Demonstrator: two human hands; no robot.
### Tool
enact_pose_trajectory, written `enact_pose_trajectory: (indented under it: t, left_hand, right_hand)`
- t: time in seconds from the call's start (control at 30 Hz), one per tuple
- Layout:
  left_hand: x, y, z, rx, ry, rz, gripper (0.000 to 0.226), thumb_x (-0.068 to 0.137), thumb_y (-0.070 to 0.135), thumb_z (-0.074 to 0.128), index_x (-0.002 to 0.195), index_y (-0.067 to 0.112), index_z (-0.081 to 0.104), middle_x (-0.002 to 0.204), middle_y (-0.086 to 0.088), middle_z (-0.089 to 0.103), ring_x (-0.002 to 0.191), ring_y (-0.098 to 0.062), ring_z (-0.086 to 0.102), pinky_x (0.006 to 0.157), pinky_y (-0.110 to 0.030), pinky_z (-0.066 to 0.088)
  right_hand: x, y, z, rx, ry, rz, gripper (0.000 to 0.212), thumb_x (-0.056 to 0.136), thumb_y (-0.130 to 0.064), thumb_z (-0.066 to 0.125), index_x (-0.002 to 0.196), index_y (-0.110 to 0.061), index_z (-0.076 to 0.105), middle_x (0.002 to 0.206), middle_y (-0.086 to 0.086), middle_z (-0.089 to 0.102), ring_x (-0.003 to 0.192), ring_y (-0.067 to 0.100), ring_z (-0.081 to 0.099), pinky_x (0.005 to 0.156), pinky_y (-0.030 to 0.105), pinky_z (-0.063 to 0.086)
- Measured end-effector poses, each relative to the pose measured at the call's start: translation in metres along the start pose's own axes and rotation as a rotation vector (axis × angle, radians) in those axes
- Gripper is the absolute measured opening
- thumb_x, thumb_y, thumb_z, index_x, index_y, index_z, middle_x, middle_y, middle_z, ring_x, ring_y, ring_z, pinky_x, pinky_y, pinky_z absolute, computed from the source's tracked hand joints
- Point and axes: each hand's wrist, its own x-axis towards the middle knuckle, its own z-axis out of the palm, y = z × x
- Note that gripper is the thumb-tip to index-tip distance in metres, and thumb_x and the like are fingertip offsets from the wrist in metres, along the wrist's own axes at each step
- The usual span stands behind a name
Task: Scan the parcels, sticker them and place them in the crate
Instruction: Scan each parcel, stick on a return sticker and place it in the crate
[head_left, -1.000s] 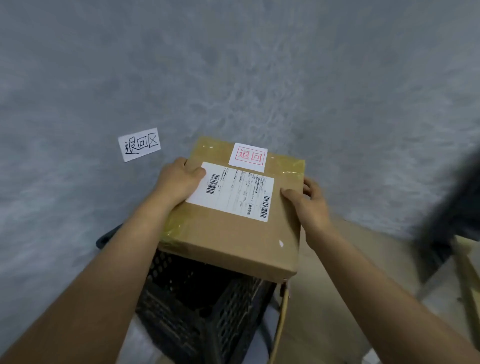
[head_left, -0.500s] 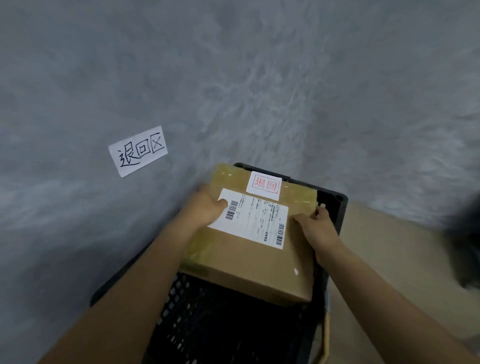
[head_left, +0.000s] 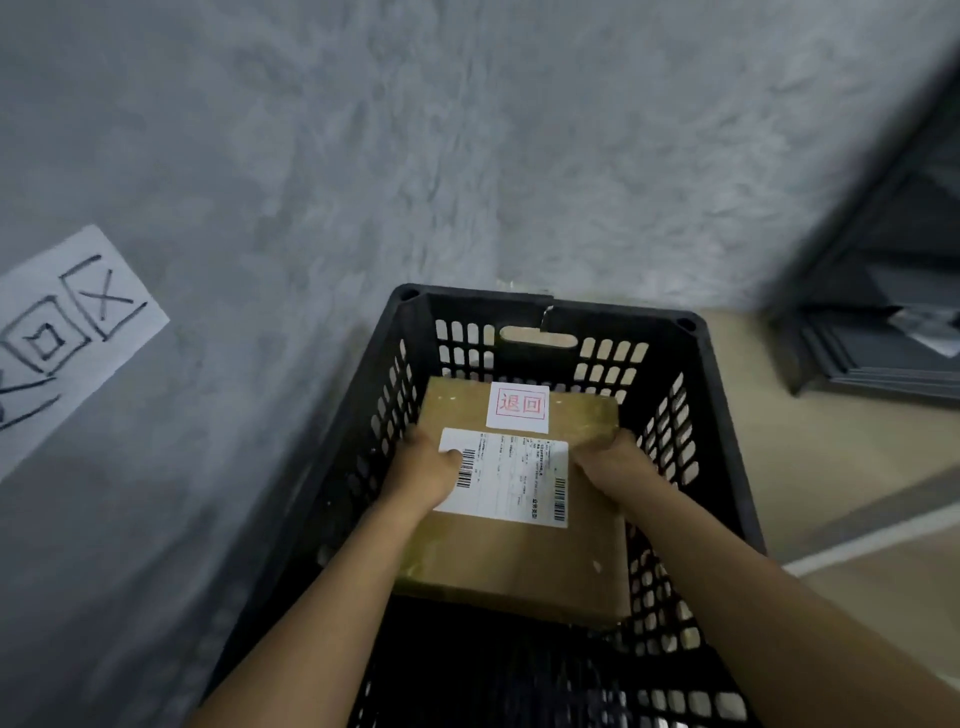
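1. Two hands hold one brown cardboard parcel (head_left: 519, 556) inside the black slatted crate (head_left: 727, 467), below its rim, toward the crate's far end wall.
2. Parcel: flat rectangular box, top face up, edges glossy with clear tape. A small white sticker (head_left: 518, 407) with a red-framed stamp of red characters sits near the parcel's far edge. Just nearer than the sticker lies a white shipping label (head_left: 511, 480) with fine print and barcodes at its left and right ends.
3. Left hand (head_left: 423, 470): grips the parcel's left edge, thumb lying on the label's left barcode, fingers curled under and hidden.
4. Right hand (head_left: 615, 467): grips the parcel's right edge beside the label, fingers wrapped over the side.
5. Whether the parcel touches the crate floor: cannot tell.
6. Left of the crate, a white paper sign (head_left: 67, 332) with handwritten black characters is stuck on the grey wall (head_left: 467, 156).
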Motion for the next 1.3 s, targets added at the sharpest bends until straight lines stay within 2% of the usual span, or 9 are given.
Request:
enact_pose_trajectory:
  t: [0.17, 0.23, 0.3, 0.47, 0.57, 0.7, 0.8, 1.0, 1.3]
  left_hand:
    - [0.032, -0.016, 0.022, 0.051, -0.004, -0.044, 0.058, 0.093, 0.025, 0.054, 0.141, -0.001, 0.032, 0.13, -0.018, 0.054, 0.11, -0.033, 0.058, 0.081, -0.034, 0.049]
    - [0.038, -0.02, 0.03, 0.047, -0.004, -0.045, 0.066, 0.092, 0.026, 0.056, 0.145, -0.001, 0.025, 0.136, -0.019, 0.049, 0.115, -0.034, 0.055, 0.087, -0.037, 0.05]
    - [0.042, -0.024, 0.036, 0.046, -0.003, -0.048, 0.075, 0.092, 0.027, 0.058, 0.149, 0.001, 0.017, 0.143, -0.019, 0.041, 0.122, -0.034, 0.051, 0.096, -0.041, 0.049]
    - [0.042, -0.026, 0.043, 0.115, 0.019, 0.021, 0.081, 0.094, 0.03, 0.056, 0.153, 0.007, 0.005, 0.153, -0.017, 0.025, 0.134, -0.034, 0.038, 0.107, -0.042, 0.04]
    - [0.037, -0.015, 0.038, 0.209, 0.055, 0.123, 0.071, 0.093, 0.025, 0.056, 0.151, 0.015, 0.017, 0.149, -0.011, 0.027, 0.132, -0.031, 0.038, 0.105, -0.039, 0.042]
    - [0.025, 0.012, 0.018, 0.42, 0.081, 0.289, 0.056, 0.092, 0.028, 0.055, 0.143, 0.015, 0.036, 0.15, -0.01, 0.029, 0.134, -0.032, 0.034, 0.106, -0.043, 0.038]
    - [0.01, 0.042, -0.003, 0.554, 0.063, 0.521, 0.046, 0.09, 0.028, 0.057, 0.134, 0.019, 0.049, 0.139, -0.005, 0.045, 0.126, -0.028, 0.043, 0.102, -0.042, 0.04]
    - [-0.043, 0.121, -0.036, 0.691, 0.164, 0.716, 0.045, 0.091, 0.036, 0.055, 0.133, 0.022, 0.05, 0.126, -0.002, 0.055, 0.113, -0.023, 0.053, 0.095, -0.041, 0.046]
    - [-0.2, 0.246, 0.026, 0.712, 0.257, 1.006, 0.044, 0.093, 0.035, 0.05, 0.134, 0.018, 0.046, 0.128, -0.007, 0.052, 0.116, -0.029, 0.048, 0.091, -0.04, 0.042]
  right_hand:
    - [0.028, 0.008, 0.026, -0.111, 0.009, 0.034, 0.056, 0.096, -0.041, 0.045, 0.14, -0.008, 0.035, 0.139, 0.016, 0.043, 0.119, 0.034, 0.052, 0.09, 0.034, 0.044]
    - [0.036, 0.011, 0.032, -0.079, -0.001, 0.104, 0.068, 0.091, -0.035, 0.052, 0.145, -0.004, 0.023, 0.138, 0.018, 0.045, 0.118, 0.033, 0.053, 0.086, 0.033, 0.046]
    - [0.042, 0.015, 0.038, -0.054, -0.004, 0.132, 0.083, 0.086, -0.028, 0.06, 0.148, -0.003, 0.012, 0.139, 0.021, 0.046, 0.12, 0.034, 0.052, 0.094, 0.039, 0.048]
    - [0.046, 0.026, 0.046, -0.008, 0.023, 0.096, 0.104, 0.081, -0.028, 0.07, 0.152, -0.011, -0.004, 0.15, 0.019, 0.031, 0.13, 0.035, 0.043, 0.098, 0.04, 0.045]
    - [0.04, 0.022, 0.048, -0.055, 0.094, -0.043, 0.093, 0.081, -0.022, 0.069, 0.152, -0.02, 0.008, 0.154, 0.01, 0.017, 0.132, 0.031, 0.04, 0.097, 0.039, 0.049]
    - [0.024, -0.002, 0.037, -0.261, 0.184, -0.309, 0.075, 0.081, -0.026, 0.07, 0.144, -0.019, 0.03, 0.15, 0.007, 0.028, 0.138, 0.027, 0.028, 0.109, 0.042, 0.038]
    - [0.002, -0.024, 0.013, -0.34, 0.139, -0.487, 0.066, 0.085, -0.028, 0.064, 0.142, -0.022, 0.033, 0.142, 0.007, 0.043, 0.129, 0.027, 0.042, 0.104, 0.044, 0.042]
    - [-0.057, -0.032, -0.068, -0.379, 0.214, -0.741, 0.059, 0.091, -0.025, 0.057, 0.145, -0.022, 0.034, 0.141, 0.003, 0.046, 0.125, 0.022, 0.047, 0.1, 0.037, 0.046]
    - [-0.151, 0.096, -0.218, -0.418, 0.544, -0.675, 0.056, 0.092, -0.03, 0.055, 0.143, -0.019, 0.036, 0.141, 0.007, 0.044, 0.128, 0.029, 0.039, 0.102, 0.038, 0.037]
